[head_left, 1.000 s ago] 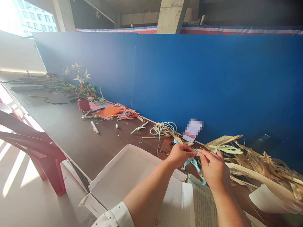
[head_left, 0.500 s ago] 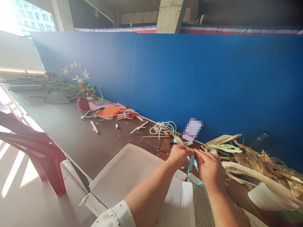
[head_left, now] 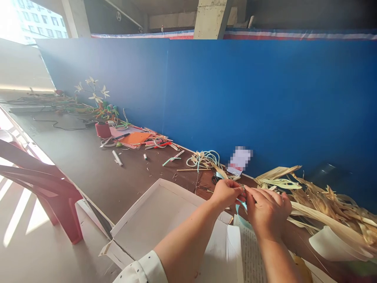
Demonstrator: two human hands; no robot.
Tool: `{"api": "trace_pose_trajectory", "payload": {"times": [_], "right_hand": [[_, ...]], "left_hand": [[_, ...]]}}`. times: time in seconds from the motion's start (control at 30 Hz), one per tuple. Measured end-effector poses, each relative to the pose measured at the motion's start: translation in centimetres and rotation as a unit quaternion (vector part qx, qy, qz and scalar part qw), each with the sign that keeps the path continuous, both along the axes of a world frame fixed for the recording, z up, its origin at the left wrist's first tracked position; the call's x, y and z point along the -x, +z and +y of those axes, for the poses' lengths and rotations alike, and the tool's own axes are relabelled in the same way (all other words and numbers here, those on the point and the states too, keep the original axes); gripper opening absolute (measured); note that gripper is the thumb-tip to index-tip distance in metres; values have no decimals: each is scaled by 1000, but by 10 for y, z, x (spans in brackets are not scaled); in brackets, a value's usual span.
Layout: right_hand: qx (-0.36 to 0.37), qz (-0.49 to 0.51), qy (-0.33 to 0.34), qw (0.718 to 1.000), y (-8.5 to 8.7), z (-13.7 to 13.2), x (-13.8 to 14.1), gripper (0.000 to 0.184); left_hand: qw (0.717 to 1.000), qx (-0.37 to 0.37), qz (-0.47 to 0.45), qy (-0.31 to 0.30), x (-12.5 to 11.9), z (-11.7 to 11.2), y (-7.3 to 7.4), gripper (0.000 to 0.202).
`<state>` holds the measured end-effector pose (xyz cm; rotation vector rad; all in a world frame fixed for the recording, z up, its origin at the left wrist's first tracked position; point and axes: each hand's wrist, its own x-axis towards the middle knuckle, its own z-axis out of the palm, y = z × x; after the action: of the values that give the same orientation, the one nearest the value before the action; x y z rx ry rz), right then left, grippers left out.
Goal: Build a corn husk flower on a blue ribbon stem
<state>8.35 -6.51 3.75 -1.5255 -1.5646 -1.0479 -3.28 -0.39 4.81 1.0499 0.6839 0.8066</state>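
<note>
My left hand (head_left: 228,192) and my right hand (head_left: 266,208) meet fingertip to fingertip over the right part of the table. Both are closed in a pinch on a light blue ribbon (head_left: 239,212), which loops down between them. Something small and dark shows at the fingertips, too hidden to name. Just behind my left hand lie scissors with black handles (head_left: 215,179). Beneath my forearms sits an open white cardboard box (head_left: 173,204). A printed sheet (head_left: 250,251) lies under my right wrist.
Dried corn husks (head_left: 326,200) heap up at the right, beside a white curved piece (head_left: 332,243). Coiled pale tubing (head_left: 206,158), orange paper (head_left: 135,137) and a red thread spool (head_left: 103,129) lie along the blue partition (head_left: 253,90). A red chair (head_left: 59,188) stands at left.
My right hand has turned and shifted slightly right, its fingers now more spread out at the back. The ribbon is more covered by the hands. My left hand stays nearly in place.
</note>
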Motion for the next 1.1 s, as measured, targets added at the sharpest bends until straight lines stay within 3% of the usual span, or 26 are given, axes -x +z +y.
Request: {"api": "trace_pose_trajectory", "payload": {"times": [0.13, 0.3, 0.7, 0.87, 0.93, 1.0, 1.03, 1.1], "right_hand": [[-32, -8, 3, 999, 2, -1, 4, 18], [-13, -6, -6, 1000, 1, -2, 9, 15], [-11, 15, 8, 1000, 1, 0, 13, 15], [-30, 138, 61, 988, -1, -3, 18, 25], [-7, 249, 90, 964, -4, -2, 23, 29], [60, 392, 104, 912, -7, 1, 29, 36], [93, 472, 113, 870, -7, 3, 33, 39], [125, 627, 145, 755, -6, 7, 38, 42]], "left_hand": [[1000, -2, -5, 15, 1, -3, 3, 16], [998, -22, 5, 60, -1, 0, -4, 22], [991, -26, -24, 127, -3, 9, -12, 11], [984, -57, -41, 164, 2, 14, -14, 16], [979, -95, -58, 170, 4, 13, -13, 17], [976, -118, -85, 161, 4, 12, -13, 17], [976, -124, -100, 152, 3, 12, -13, 17], [974, -139, -118, 137, 2, 11, -14, 17]]}}
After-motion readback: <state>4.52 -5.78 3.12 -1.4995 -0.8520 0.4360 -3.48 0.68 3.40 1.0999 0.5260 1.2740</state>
